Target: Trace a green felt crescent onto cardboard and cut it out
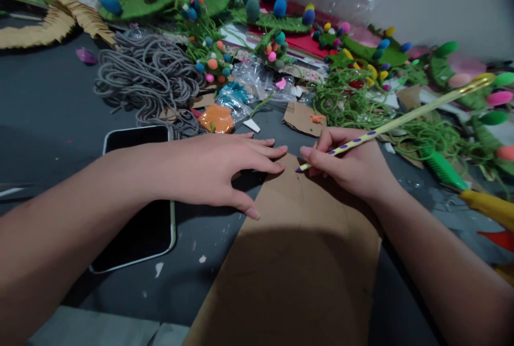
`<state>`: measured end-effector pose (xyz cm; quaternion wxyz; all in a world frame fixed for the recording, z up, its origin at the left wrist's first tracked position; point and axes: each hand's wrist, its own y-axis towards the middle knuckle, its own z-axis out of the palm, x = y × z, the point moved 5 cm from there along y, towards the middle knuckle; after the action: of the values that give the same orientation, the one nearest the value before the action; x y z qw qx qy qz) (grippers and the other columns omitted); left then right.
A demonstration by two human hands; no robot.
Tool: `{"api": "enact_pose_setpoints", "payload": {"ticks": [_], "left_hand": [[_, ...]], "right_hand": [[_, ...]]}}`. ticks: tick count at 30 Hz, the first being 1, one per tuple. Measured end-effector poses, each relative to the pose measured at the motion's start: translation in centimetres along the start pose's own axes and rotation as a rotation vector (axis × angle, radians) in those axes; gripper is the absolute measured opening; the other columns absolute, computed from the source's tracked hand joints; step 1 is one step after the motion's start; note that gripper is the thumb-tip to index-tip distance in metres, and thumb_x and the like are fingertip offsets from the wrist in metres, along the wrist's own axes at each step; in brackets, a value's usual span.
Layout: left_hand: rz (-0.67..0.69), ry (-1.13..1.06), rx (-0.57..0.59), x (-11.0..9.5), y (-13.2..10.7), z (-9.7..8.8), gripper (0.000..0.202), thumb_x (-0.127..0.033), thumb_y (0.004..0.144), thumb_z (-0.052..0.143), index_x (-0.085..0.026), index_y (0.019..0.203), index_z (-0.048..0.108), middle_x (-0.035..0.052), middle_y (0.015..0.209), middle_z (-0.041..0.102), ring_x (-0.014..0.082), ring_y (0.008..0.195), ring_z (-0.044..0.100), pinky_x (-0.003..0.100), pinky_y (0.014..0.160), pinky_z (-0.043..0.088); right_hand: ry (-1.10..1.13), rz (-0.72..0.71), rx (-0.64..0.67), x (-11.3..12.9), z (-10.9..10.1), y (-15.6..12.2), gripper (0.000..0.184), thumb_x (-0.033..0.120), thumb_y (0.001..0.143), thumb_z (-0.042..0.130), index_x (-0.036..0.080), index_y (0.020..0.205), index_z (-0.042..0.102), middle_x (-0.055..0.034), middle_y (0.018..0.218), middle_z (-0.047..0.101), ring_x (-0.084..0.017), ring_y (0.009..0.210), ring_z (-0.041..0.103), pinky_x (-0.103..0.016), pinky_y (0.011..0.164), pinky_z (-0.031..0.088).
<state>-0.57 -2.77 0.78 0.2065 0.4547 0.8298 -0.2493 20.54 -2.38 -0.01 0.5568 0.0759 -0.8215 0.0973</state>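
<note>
Hands flank the job: the right hand (353,166) pinches a slender pale-yellow wooden pencil with purple dots and a gold-coloured far end (401,121), while the left hand (228,174) lies palm-down with fingers spread, grasping nothing, its fingertips at the sheet's edge; whether they press on it I cannot tell. Beneath the pencil is a flat, tapering sheet of brown cardboard (305,271), on the dark grey worktop (132,292) between the two forearms. Marking looks barely begun: one short dark mark shows just by the pencil's purple point, and the rest of the lit face bears no clear outline, so most of it seems left to draw, though shadow over the lower part could hide faint lines. Lengthwise, the sheet runs from its narrow end near twelve o'clock to a broader end leaving the view around six. The pencil's long axis slants across it, point towards eight o'clock and gold-coloured end towards two. Left of the sheet, towards nine o'clock, a black-screened phone with a pale rim (140,239) lies partly under the left forearm.
</note>
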Motion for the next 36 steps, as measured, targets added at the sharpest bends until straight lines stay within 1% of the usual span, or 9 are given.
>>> {"api": "enact_pose_setpoints", "payload": {"ticks": [3, 7, 14, 18, 22, 25, 29, 33, 36], "left_hand": [[-0.006, -0.011, -0.001, -0.02, -0.01, -0.04, 0.073, -0.056, 0.087, 0.082, -0.035, 0.153, 0.059, 0.0014, 0.176, 0.033, 0.0302, 0.165, 0.027, 0.046, 0.132, 0.029], [0.000, -0.019, -0.012, -0.03, 0.00, -0.04, 0.072, -0.056, 0.086, 0.083, -0.035, 0.151, 0.060, 0.0015, 0.176, 0.033, 0.0303, 0.165, 0.028, 0.045, 0.132, 0.028], [-0.006, -0.007, -0.004, 0.01, 0.01, 0.04, 0.070, -0.056, 0.087, 0.082, -0.035, 0.150, 0.061, 0.0017, 0.176, 0.032, 0.0301, 0.165, 0.027, 0.045, 0.132, 0.028], [-0.007, -0.009, 0.001, 0.05, -0.03, 0.08, 0.072, -0.057, 0.087, 0.082, -0.035, 0.151, 0.059, 0.0013, 0.176, 0.032, 0.0297, 0.166, 0.026, 0.045, 0.133, 0.027], [-0.009, -0.009, -0.003, 0.05, -0.01, 0.03, 0.070, -0.056, 0.087, 0.082, -0.036, 0.151, 0.060, 0.0006, 0.176, 0.031, 0.0301, 0.165, 0.026, 0.045, 0.133, 0.028], [0.003, -0.017, -0.006, -0.03, -0.02, -0.02, 0.071, -0.056, 0.087, 0.083, -0.037, 0.151, 0.060, 0.0004, 0.176, 0.033, 0.0303, 0.165, 0.027, 0.046, 0.133, 0.027], [0.013, -0.022, -0.025, -0.09, -0.08, -0.10, 0.069, -0.056, 0.087, 0.083, -0.037, 0.149, 0.062, 0.0006, 0.176, 0.033, 0.0303, 0.165, 0.028, 0.046, 0.134, 0.026], [0.006, -0.026, -0.015, -0.05, -0.03, -0.07, 0.071, -0.055, 0.086, 0.083, -0.036, 0.150, 0.061, 0.0012, 0.175, 0.033, 0.0303, 0.165, 0.028, 0.046, 0.134, 0.026], [0.007, -0.027, -0.015, -0.05, -0.03, -0.13, 0.068, -0.056, 0.087, 0.083, -0.035, 0.149, 0.062, 0.0014, 0.176, 0.033, 0.0304, 0.165, 0.028, 0.045, 0.133, 0.027]], "right_hand": [[0.010, 0.005, -0.040, 0.08, -0.17, 0.01, 0.044, 0.048, 0.074, 0.096, 0.024, 0.062, 0.061, -0.0020, 0.056, 0.072, -0.016, 0.047, 0.066, -0.026, 0.044, 0.048], [-0.024, -0.006, -0.010, 0.09, -0.01, 0.04, 0.047, 0.047, 0.074, 0.096, 0.023, 0.059, 0.059, -0.0021, 0.053, 0.070, -0.017, 0.048, 0.066, -0.026, 0.044, 0.047], [-0.058, -0.021, -0.017, -0.01, -0.07, -0.12, 0.047, 0.048, 0.077, 0.093, 0.024, 0.059, 0.056, -0.0018, 0.054, 0.069, -0.017, 0.049, 0.066, -0.027, 0.045, 0.047], [-0.038, -0.003, -0.053, -0.04, -0.26, -0.15, 0.045, 0.050, 0.076, 0.094, 0.023, 0.063, 0.059, -0.0023, 0.058, 0.072, -0.016, 0.049, 0.066, -0.027, 0.046, 0.049], [-0.049, -0.019, 0.001, 0.01, -0.07, -0.19, 0.047, 0.049, 0.075, 0.095, 0.023, 0.060, 0.059, -0.0025, 0.055, 0.070, -0.017, 0.050, 0.067, -0.026, 0.045, 0.048], [-0.034, -0.020, -0.049, 0.02, -0.34, -0.22, 0.044, 0.051, 0.077, 0.093, 0.023, 0.064, 0.062, -0.0030, 0.059, 0.073, -0.017, 0.050, 0.067, -0.027, 0.045, 0.048], [-0.059, -0.023, -0.002, 0.16, -0.01, -0.20, 0.048, 0.052, 0.075, 0.094, 0.024, 0.059, 0.059, -0.0028, 0.054, 0.070, -0.019, 0.050, 0.067, -0.028, 0.044, 0.048], [-0.023, -0.017, -0.045, 0.11, -0.26, -0.20, 0.044, 0.052, 0.076, 0.094, 0.024, 0.063, 0.062, -0.0025, 0.058, 0.072, -0.017, 0.049, 0.065, -0.028, 0.045, 0.048], [-0.047, -0.024, 0.015, 0.02, -0.19, -0.19, 0.047, 0.051, 0.075, 0.095, 0.024, 0.059, 0.060, -0.0025, 0.055, 0.070, -0.018, 0.051, 0.066, -0.028, 0.046, 0.048]]}}
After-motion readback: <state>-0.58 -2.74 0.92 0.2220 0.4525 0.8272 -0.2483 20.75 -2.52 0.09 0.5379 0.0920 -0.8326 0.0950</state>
